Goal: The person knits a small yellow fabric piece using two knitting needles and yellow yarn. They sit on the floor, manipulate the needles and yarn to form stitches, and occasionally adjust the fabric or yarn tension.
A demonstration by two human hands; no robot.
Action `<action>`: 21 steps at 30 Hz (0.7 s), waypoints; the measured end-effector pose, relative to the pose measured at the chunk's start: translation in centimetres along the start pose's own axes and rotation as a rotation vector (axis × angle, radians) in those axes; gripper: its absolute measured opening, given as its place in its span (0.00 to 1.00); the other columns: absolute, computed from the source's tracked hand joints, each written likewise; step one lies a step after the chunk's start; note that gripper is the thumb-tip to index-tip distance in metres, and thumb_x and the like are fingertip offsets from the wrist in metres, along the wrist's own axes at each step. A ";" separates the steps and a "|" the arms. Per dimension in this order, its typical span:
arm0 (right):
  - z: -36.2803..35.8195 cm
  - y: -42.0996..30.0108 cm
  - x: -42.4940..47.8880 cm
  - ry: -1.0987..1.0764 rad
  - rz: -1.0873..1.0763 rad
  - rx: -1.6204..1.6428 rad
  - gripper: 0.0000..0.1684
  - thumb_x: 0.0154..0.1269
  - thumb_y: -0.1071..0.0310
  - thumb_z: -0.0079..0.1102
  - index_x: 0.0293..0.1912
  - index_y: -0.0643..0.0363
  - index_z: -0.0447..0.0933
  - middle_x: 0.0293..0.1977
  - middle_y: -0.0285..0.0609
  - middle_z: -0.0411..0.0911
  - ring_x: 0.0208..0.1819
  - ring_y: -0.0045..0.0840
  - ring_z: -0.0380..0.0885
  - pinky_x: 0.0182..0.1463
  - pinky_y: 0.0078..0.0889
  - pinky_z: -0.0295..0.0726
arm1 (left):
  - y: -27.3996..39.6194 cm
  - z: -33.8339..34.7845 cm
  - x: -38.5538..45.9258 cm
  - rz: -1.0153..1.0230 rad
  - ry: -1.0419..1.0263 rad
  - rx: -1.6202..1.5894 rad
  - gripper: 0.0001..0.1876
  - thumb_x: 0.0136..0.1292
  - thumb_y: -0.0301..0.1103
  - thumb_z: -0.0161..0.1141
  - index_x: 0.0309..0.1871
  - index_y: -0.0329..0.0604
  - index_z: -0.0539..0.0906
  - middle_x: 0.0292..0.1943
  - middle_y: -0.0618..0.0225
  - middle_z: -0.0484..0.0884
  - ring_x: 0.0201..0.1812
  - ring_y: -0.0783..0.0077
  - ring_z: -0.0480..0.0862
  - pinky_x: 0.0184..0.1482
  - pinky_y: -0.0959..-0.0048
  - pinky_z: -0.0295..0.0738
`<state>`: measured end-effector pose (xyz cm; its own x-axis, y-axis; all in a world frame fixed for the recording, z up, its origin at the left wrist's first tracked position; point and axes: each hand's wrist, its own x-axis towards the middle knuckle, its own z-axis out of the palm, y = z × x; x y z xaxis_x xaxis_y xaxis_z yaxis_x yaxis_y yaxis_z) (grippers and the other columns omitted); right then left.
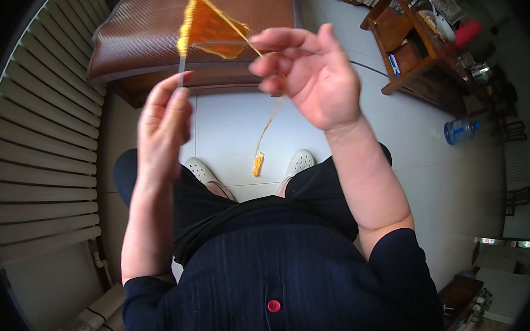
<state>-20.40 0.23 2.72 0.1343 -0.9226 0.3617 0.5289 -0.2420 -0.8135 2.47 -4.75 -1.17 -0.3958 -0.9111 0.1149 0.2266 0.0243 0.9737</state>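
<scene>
My left hand (pixel 166 122) grips the lower end of a thin grey knitting needle (pixel 182 69), held nearly upright. Yellow-orange knitting (pixel 216 27) hangs along the needle's upper part, blurred. A strand of yellow yarn (pixel 230 19) slants from the needle's top down to my right hand (pixel 314 75). My right palm faces me with the fingers curled around the strand. A thin pale rod (pixel 220 42) crosses the knitting towards my right fingers; whether they hold it, I cannot tell. Below the hand, the yarn trails down to a small yarn bundle (pixel 258 164) between my shoes.
Ahead stands a low bed or bench with a brown woven mat (pixel 143 39). A white radiator (pixel 43 136) lines the left side. At the right are a wooden side table (pixel 405 47) and a blue water jug (pixel 459 131). Pale clogs (pixel 205 175) rest on the tiled floor (pixel 224 126).
</scene>
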 end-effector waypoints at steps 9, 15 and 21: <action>-7.8 -11.0 -0.7 -0.040 -0.049 0.090 0.31 0.76 0.44 0.34 0.54 0.59 0.76 0.25 0.29 0.62 0.28 0.17 0.60 0.28 0.18 0.64 | 2.9 -18.9 -0.3 0.303 0.597 0.148 0.18 0.72 0.35 0.54 0.62 0.40 0.74 0.23 0.81 0.68 0.21 0.92 0.62 0.19 0.89 0.56; -11.0 -19.5 0.6 -0.020 -0.104 -0.128 0.26 0.77 0.53 0.37 0.54 0.64 0.74 0.21 0.27 0.56 0.24 0.14 0.55 0.26 0.15 0.60 | 5.5 -37.2 -7.7 0.358 0.948 0.161 0.14 0.74 0.33 0.52 0.60 0.48 0.76 0.24 0.80 0.69 0.18 0.91 0.60 0.17 0.87 0.53; -8.9 -23.0 1.0 0.676 -0.114 -0.590 0.27 0.79 0.53 0.34 0.55 0.66 0.73 0.20 0.26 0.54 0.20 0.11 0.52 0.23 0.14 0.54 | 2.8 -41.7 -13.5 0.261 1.001 0.256 0.12 0.73 0.36 0.53 0.57 0.50 0.79 0.25 0.82 0.71 0.21 0.94 0.63 0.20 0.93 0.57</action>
<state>-39.88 2.21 17.80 -0.5123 -0.8182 0.2609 -0.0315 -0.2857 -0.9578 45.52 -9.52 -8.23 0.5759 -0.7859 0.2252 -0.0409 0.2475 0.9680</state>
